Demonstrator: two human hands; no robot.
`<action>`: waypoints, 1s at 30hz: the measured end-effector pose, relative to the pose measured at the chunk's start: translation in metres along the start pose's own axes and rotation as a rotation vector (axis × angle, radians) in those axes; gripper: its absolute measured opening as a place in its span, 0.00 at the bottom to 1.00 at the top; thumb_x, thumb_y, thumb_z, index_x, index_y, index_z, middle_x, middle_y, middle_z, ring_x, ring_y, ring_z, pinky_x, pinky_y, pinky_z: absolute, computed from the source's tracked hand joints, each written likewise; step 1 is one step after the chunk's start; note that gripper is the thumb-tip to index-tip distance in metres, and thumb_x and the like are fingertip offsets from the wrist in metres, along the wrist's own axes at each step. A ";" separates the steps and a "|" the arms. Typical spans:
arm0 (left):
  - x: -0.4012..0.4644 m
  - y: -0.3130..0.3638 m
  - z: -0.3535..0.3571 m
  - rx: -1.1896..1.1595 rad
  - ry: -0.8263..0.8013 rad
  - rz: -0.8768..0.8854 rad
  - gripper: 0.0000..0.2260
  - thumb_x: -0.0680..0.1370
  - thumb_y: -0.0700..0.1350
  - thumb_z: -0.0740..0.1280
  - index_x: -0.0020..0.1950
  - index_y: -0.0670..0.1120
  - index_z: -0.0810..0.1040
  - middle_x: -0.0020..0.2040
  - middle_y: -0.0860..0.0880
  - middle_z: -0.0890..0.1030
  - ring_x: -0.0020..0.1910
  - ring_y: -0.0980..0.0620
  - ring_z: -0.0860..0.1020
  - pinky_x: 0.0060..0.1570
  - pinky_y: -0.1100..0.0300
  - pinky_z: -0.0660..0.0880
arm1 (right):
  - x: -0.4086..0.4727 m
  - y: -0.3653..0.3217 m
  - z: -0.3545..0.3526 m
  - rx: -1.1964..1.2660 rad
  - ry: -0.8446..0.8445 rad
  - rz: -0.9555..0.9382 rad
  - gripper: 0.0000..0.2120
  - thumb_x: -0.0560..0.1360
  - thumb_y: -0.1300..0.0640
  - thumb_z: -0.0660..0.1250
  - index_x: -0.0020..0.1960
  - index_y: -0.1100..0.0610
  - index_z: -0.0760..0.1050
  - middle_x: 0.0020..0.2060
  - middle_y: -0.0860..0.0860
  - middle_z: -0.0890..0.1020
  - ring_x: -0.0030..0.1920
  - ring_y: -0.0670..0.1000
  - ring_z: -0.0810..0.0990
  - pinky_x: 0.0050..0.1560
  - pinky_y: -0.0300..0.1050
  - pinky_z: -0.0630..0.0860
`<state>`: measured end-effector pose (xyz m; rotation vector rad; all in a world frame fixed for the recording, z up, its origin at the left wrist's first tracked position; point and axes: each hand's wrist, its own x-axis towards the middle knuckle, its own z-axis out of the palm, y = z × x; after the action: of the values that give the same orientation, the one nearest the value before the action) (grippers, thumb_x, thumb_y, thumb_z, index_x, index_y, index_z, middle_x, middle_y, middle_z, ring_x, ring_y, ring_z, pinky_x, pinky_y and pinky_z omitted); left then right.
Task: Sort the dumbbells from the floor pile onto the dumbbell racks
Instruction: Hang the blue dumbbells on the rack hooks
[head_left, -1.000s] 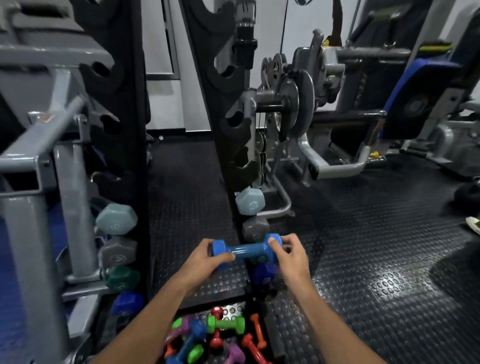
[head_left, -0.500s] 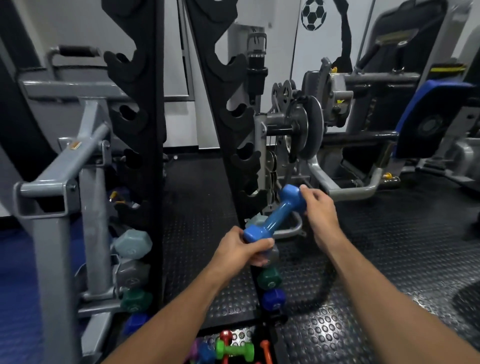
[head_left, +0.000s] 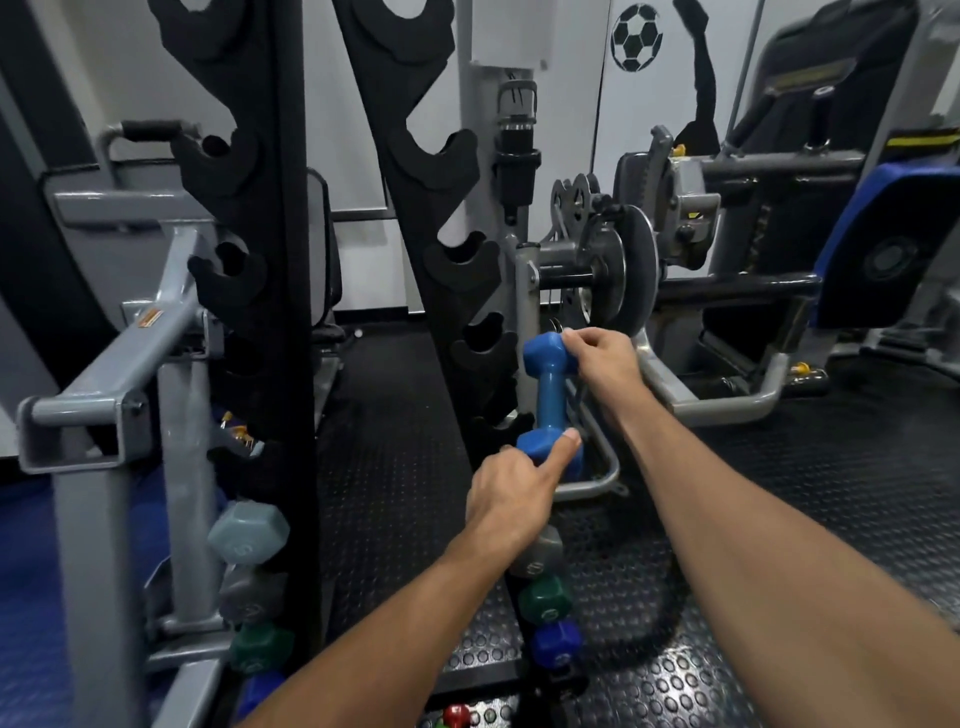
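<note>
Head view shows my right hand (head_left: 597, 358) pinching the top and my left hand (head_left: 511, 493) gripping the bottom of the blue dumbbell (head_left: 549, 400), standing upright just right of the rack (head_left: 467, 260) hooks.

Two racks (head_left: 249, 260) (head_left: 447, 249) stood side by side; a dumbbell (head_left: 549, 402), upright, was just right of the right one.

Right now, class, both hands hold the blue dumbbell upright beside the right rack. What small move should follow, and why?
Probably tip the blue dumbbell level and ease it toward an empty cradle on the right rack. The left hand grips its lower head, the right hand its upper; lower cradles look filled.
</note>
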<state>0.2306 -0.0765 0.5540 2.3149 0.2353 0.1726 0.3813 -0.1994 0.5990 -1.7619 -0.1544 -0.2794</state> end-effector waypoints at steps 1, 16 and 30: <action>0.003 0.001 0.001 0.012 0.015 0.000 0.42 0.70 0.81 0.51 0.42 0.44 0.81 0.38 0.48 0.81 0.39 0.48 0.79 0.40 0.54 0.73 | 0.005 0.003 0.003 -0.010 -0.002 0.001 0.12 0.75 0.44 0.69 0.39 0.49 0.84 0.41 0.49 0.87 0.48 0.51 0.84 0.59 0.59 0.81; 0.038 0.001 -0.004 -0.037 0.143 -0.094 0.38 0.75 0.78 0.52 0.44 0.44 0.80 0.44 0.46 0.82 0.45 0.47 0.80 0.41 0.54 0.72 | 0.043 0.015 0.036 0.023 -0.061 0.097 0.12 0.74 0.59 0.65 0.51 0.58 0.86 0.48 0.56 0.87 0.51 0.56 0.87 0.51 0.53 0.85; 0.038 -0.007 -0.006 -0.117 0.149 -0.103 0.39 0.76 0.77 0.49 0.37 0.44 0.79 0.37 0.46 0.82 0.36 0.51 0.79 0.33 0.57 0.69 | 0.041 0.017 0.049 0.133 -0.207 0.017 0.15 0.79 0.71 0.64 0.62 0.64 0.83 0.53 0.56 0.86 0.55 0.51 0.85 0.55 0.44 0.81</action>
<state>0.2652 -0.0589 0.5549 2.1702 0.4076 0.2996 0.4298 -0.1573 0.5847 -1.6569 -0.2996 -0.0722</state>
